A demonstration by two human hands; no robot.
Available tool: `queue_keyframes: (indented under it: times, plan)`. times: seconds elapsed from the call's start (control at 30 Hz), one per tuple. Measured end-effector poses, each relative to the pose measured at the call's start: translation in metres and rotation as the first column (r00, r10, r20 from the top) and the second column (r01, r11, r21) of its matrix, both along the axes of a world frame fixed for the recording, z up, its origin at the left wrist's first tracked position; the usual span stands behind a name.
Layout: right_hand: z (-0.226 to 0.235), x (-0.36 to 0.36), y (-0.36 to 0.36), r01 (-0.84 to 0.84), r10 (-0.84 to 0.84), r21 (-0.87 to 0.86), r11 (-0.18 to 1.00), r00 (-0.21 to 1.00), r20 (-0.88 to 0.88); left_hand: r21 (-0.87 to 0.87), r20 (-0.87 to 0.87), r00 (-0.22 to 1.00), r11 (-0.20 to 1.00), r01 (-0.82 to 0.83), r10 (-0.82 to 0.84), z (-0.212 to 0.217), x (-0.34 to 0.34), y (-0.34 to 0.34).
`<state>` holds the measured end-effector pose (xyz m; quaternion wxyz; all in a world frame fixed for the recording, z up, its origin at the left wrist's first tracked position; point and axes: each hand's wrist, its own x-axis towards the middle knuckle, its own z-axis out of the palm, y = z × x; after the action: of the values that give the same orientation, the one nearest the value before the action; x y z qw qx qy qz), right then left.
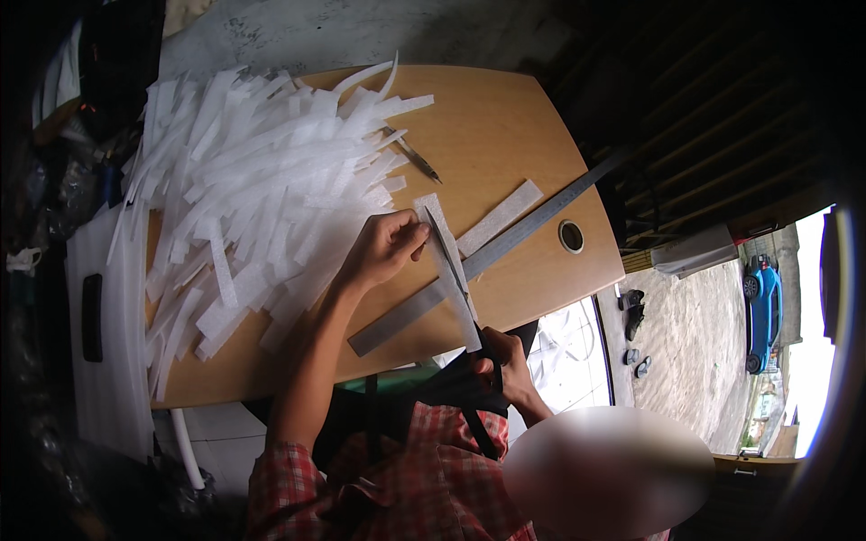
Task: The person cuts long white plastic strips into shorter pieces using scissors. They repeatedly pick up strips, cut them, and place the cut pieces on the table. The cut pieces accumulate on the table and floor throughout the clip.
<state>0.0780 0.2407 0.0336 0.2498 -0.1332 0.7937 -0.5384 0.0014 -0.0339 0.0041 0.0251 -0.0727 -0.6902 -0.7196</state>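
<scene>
A narrow white foam strip [439, 236] stretches toward me over the table, its far end pinched between the thumb and fingers of my left hand [390, 245]. My right hand [511, 362] is closed round the dark handles of a pair of scissors [456, 270]. The long blades lie lengthwise along the strip, pointing away from me. Beneath the strip, a long metal ruler [541, 215] crosses the table diagonally. Another foam strip [501, 216] rests against the ruler's far side. Left of my left hand spreads a big loose heap of cut foam strips [262, 171].
The wooden table [505, 108] carries a slim dark pen-like tool [415, 158] and a dark ring [570, 236] near its right edge. At the left hang white foam sheets [113, 388] with a black oblong object [92, 317]. Shoes [634, 316] lie on the ground to the right.
</scene>
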Motion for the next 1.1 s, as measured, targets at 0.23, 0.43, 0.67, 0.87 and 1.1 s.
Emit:
queue_keyframes:
  times: [0.23,0.43,0.67,0.87,1.1]
  plan:
    - [-0.002,-0.006,0.000,0.022,0.001,-0.211,0.977,0.994,0.109,-0.022,0.048,0.995,0.995,0.093,-0.092,0.006,0.002,0.000]
    - [0.006,-0.015,-0.010,0.022,0.000,-0.181,0.983,0.993,0.122,0.043,0.069,0.991,0.993,0.109,-0.112,0.013,0.004,-0.008]
    - [0.007,-0.017,-0.002,0.139,-0.111,-0.250,0.958,0.986,0.122,0.145,0.311,0.948,0.982,-0.120,0.070,0.019,0.001,0.004]
    - [0.003,-0.032,0.032,0.270,-0.269,-0.240,0.933,0.962,0.040,-0.396,0.148,0.959,0.903,-0.165,0.240,-0.014,-0.002,0.022]
    - [-0.018,-0.056,0.065,0.322,-0.319,-0.269,0.908,0.946,0.054,-0.849,-0.369,0.880,0.493,-0.189,-0.299,0.036,0.005,0.043]
